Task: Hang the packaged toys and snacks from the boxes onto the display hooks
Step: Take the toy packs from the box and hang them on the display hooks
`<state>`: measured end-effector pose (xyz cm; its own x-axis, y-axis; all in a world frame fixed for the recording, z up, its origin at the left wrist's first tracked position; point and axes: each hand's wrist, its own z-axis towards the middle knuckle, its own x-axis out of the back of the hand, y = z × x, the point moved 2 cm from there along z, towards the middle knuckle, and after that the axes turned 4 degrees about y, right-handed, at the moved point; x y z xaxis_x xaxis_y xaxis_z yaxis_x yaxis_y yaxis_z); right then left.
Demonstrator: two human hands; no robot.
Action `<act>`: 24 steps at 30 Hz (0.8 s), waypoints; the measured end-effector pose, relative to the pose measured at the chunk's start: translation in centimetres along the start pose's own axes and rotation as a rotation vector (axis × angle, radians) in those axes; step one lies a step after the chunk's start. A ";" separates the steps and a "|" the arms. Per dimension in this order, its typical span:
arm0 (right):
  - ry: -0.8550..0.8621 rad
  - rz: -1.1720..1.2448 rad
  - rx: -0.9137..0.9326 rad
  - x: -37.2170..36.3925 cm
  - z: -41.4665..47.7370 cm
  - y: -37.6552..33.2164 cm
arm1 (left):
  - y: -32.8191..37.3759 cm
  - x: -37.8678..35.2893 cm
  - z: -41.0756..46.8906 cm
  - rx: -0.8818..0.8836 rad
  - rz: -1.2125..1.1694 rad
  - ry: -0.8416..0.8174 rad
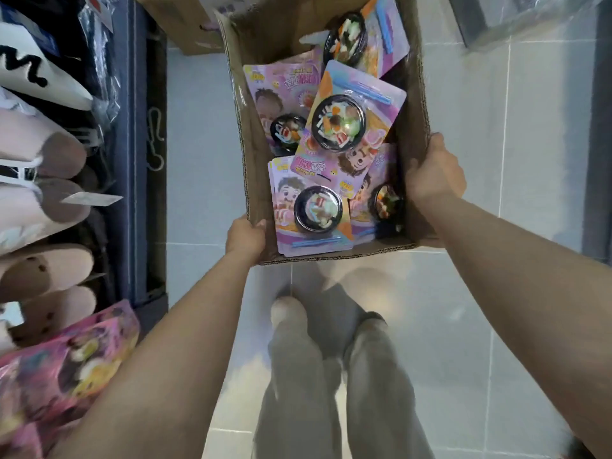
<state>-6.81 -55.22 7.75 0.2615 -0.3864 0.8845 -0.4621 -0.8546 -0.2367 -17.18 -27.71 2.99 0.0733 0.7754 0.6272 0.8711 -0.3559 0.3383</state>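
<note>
Over the tiled floor (463, 293), the open cardboard box (255, 144) is held in both hands, above the person's legs (298, 376).

Edges and room:
- Left: dark display rack (139, 193) runs along the whole left side, with a bare metal hook (155, 140) on its panel. Plush items (43, 154) and pink packaged toys (66, 359) stick out from it toward the left forearm. A strip of bare floor lies between the rack and the box's left wall.
- Far: a second cardboard box (178, 24) sits just beyond the far-left corner of the held box.
- Right: open tiles. A plastic-wrapped item (530, 14) lies at the far right, well apart from the box.

Grip:
- Left hand (246, 240) is at the near-left corner, fingers (256, 225) curled over the rim and clamped on the cardboard.
- Right hand (433, 175) is on the right wall, thumb along the top edge. The remaining fingers wrap the outer face, hidden from view.

Contents: blister packs with black bowls lie loose and overlapping inside.
- Top pack (344, 127) lies tilted mid-box, between the two hands and touching neither.
- Near pack (311, 213) lies against the near wall, just beside the left fingers.
- A further pack (384, 200) is tucked against the right wall, just inside the right hand.
</note>
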 end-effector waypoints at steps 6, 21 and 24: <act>0.021 -0.058 0.035 -0.7 -0.7 0.1 | 0.4 -2.1 1.0 -0.159 0.216 0.024; 0.132 -0.106 -0.266 2.7 -2.3 16.4 | 2.9 -13.4 -7.5 -0.446 0.276 -0.287; 0.165 -0.079 -0.380 3.4 -3.0 21.2 | 3.9 -16.4 -10.0 -0.472 0.305 -0.351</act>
<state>-18.26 -73.59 6.97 0.1844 -0.2376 0.9537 -0.7337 -0.6789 -0.0272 -19.85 -47.01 1.02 0.5063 0.6991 0.5049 0.4861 -0.7150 0.5025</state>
